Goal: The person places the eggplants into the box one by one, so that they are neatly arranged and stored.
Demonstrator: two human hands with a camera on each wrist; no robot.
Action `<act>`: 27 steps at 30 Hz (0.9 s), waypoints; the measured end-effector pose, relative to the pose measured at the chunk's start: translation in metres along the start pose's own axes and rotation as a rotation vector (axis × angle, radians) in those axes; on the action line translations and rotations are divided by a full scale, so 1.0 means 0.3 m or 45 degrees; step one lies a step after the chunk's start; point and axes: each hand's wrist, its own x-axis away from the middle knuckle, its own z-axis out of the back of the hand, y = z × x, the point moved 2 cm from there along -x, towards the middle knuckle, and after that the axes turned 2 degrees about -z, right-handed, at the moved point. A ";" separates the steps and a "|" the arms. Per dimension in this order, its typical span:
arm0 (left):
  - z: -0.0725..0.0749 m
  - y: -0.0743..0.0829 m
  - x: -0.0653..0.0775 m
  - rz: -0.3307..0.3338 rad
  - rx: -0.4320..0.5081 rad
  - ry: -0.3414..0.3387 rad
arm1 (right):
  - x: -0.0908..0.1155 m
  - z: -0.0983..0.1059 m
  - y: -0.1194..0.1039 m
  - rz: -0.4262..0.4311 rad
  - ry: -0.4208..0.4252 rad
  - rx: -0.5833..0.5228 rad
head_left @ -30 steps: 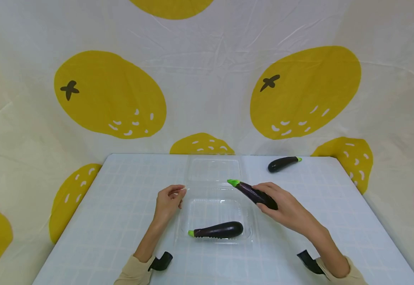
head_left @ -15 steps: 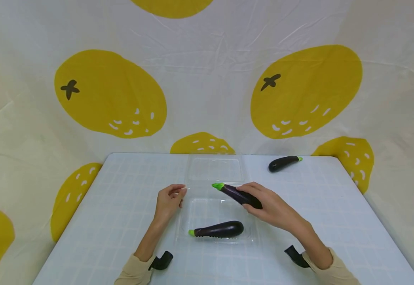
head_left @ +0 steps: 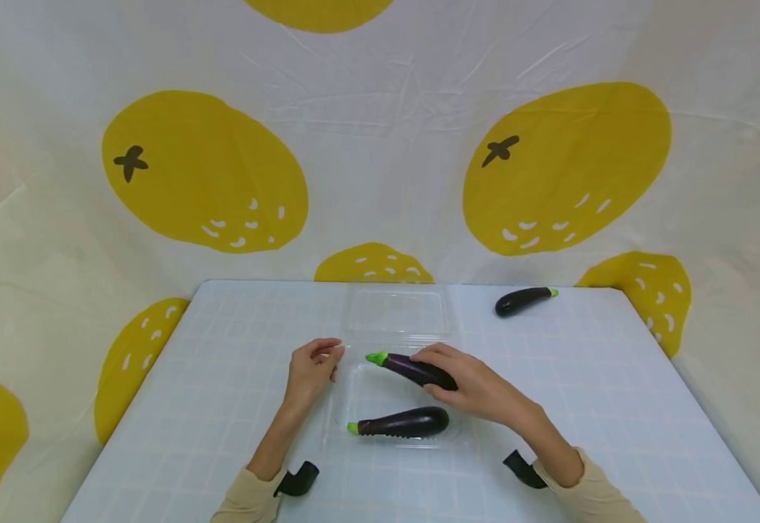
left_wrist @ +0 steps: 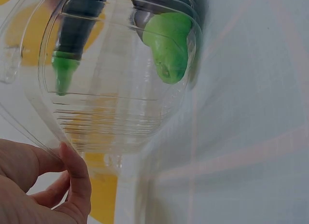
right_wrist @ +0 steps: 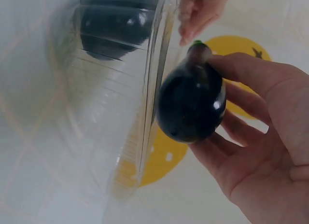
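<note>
My right hand (head_left: 478, 385) grips a dark purple eggplant (head_left: 413, 369) by its thick end, its green stem pointing left. This eggplant is over the back part of a clear plastic clamshell container (head_left: 367, 396). In the right wrist view the thick end of the held eggplant (right_wrist: 190, 105) is level with the container's rim (right_wrist: 153, 74). A second eggplant (head_left: 402, 422) lies along the front of the container, stem to the left. At the container's left back corner, my left hand (head_left: 310, 370) pinches the rim between thumb and finger, as the left wrist view shows.
The container's hinged lid (head_left: 396, 312) lies folded back, away from me. A third eggplant (head_left: 524, 301) rests at the back right of the table (head_left: 602, 378). Behind the table hangs a white cloth (head_left: 380, 174) with yellow fruit prints.
My right hand has carried the eggplant left and lower, from the container's right side to over its back part. My left hand has stayed at the rim.
</note>
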 end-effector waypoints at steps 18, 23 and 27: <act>-0.005 -0.001 -0.003 -0.010 -0.001 0.004 | -0.033 -0.078 0.033 0.105 -0.169 -0.112; -0.004 0.001 0.000 -0.010 -0.018 0.013 | -0.037 -0.083 0.040 0.141 -0.196 -0.127; -0.003 0.002 0.002 -0.012 -0.017 0.012 | -0.042 -0.086 0.045 0.162 -0.234 -0.145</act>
